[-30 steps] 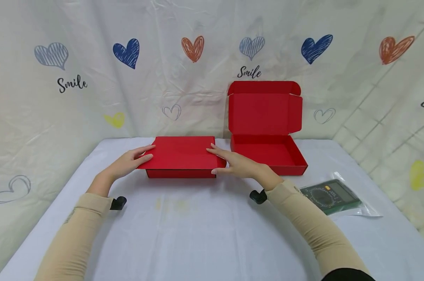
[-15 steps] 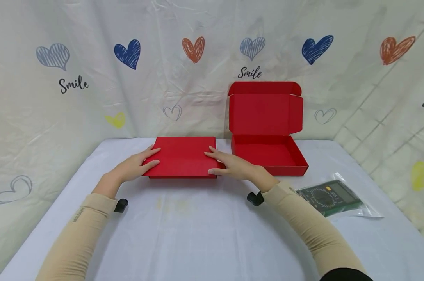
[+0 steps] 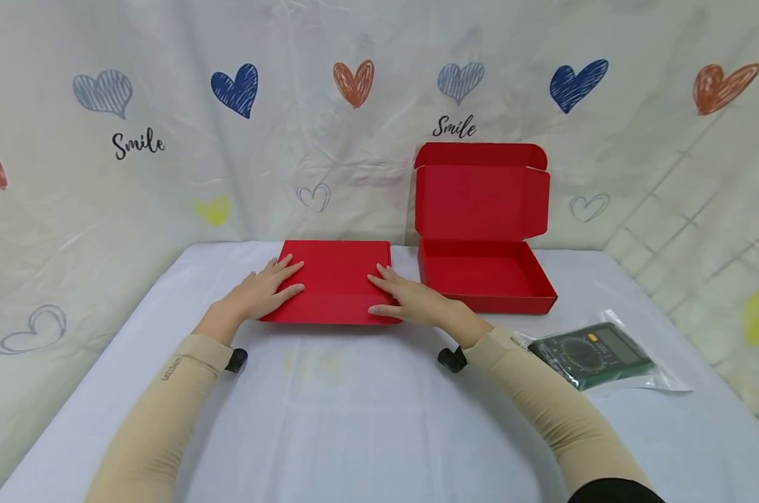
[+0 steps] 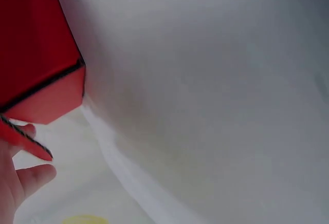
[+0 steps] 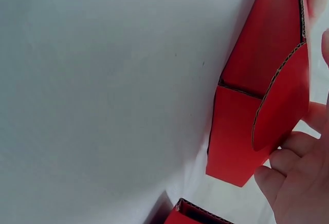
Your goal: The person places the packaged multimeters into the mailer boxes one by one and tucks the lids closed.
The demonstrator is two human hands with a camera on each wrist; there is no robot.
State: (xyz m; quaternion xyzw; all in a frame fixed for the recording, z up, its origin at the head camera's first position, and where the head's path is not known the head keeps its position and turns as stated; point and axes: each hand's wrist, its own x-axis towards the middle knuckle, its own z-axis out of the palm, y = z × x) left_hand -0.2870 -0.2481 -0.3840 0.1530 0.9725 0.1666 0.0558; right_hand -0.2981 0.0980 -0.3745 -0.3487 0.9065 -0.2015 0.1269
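Note:
A red cardboard box [image 3: 338, 279] lies on the table with its lid lowered over it, the front edge of the lid down at the near side. My left hand [image 3: 260, 292] rests on the lid's left part with fingers spread. On its right part lies my right hand [image 3: 417, 300], the fingers likewise spread. In the right wrist view, a rounded side flap [image 5: 285, 100] hangs outside the box wall, and the fingers [image 5: 288, 154] of the right hand are right beside it. The left wrist view has a box corner [image 4: 51, 98] with the lid's edge near the left hand [image 4: 15, 183].
To the right stands a second red box [image 3: 486, 276] with its lid raised against the backdrop. A dark green multimeter [image 3: 590, 353] in a clear plastic bag lies beside my right forearm. White cloth [image 3: 348, 426] covers the table.
The lid has come down over the box front. My left hand has slid right and further onto the lid; the right hand has shifted slightly and stays on the right side.

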